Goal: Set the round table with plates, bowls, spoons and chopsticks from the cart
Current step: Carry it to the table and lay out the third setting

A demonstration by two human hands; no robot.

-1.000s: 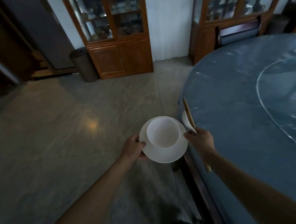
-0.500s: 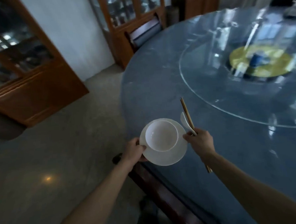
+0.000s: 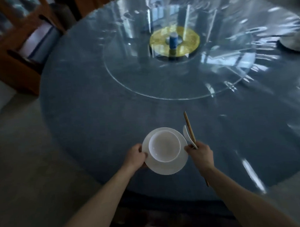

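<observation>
Over the near edge of the round table, a white plate carries a white bowl sitting on its far half. At the plate's left rim the left hand grips it, thumb on top and fingers curled beneath. Just beside the plate's right rim, the right hand is closed around a white spoon and a pair of wooden chopsticks, both pointing away toward the glass turntable. Whether the plate touches the tabletop cannot be told. Another white dish sits at the far right.
</observation>
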